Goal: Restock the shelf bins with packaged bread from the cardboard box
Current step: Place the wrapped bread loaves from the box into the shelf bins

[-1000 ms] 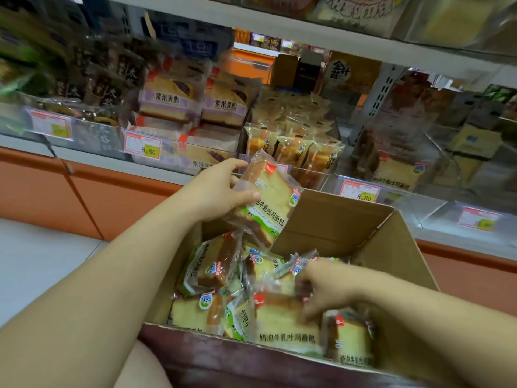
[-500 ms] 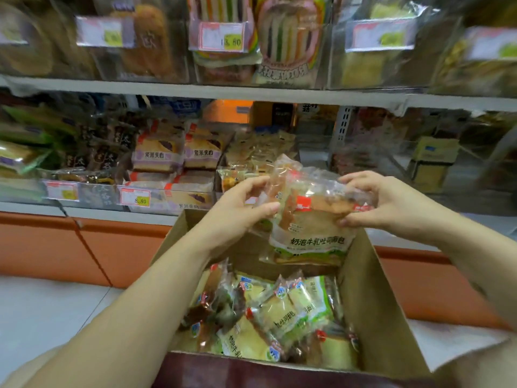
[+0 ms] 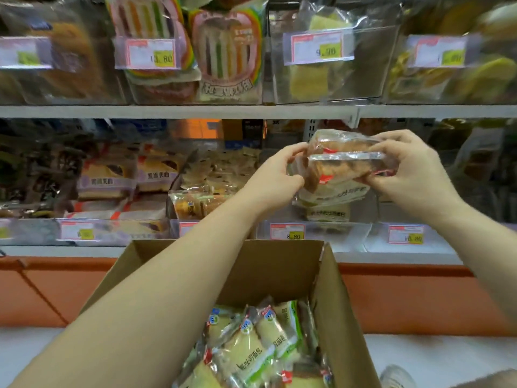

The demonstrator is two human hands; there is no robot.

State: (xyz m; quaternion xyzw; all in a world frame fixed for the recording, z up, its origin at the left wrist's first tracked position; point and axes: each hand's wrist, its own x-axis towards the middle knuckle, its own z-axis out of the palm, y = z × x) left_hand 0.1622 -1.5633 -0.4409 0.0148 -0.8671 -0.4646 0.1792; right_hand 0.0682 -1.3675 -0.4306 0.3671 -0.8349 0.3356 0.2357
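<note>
Two clear-wrapped bread packs point(image 3: 340, 163) are stacked and held up between both hands, in front of a clear shelf bin point(image 3: 321, 233) on the lower shelf. My left hand point(image 3: 275, 175) grips their left end and my right hand point(image 3: 411, 170) grips their right end. One pack of the same bread point(image 3: 328, 212) lies inside that bin, below my hands. The open cardboard box point(image 3: 331, 292) stands in front of me at the bottom, with several green-and-white bread packs point(image 3: 251, 351) inside it.
Clear bins of other packaged bread fill the lower shelf to the left point(image 3: 112, 231) and the upper shelf point(image 3: 321, 68). Price tags hang on the bin fronts. A bin at the right point(image 3: 405, 236) looks nearly bare. An orange shelf base point(image 3: 405, 301) runs below.
My right hand lifted a pack out of the box and joined the left hand. Both hands then raised the packs up and to the right, toward the shelf bin.
</note>
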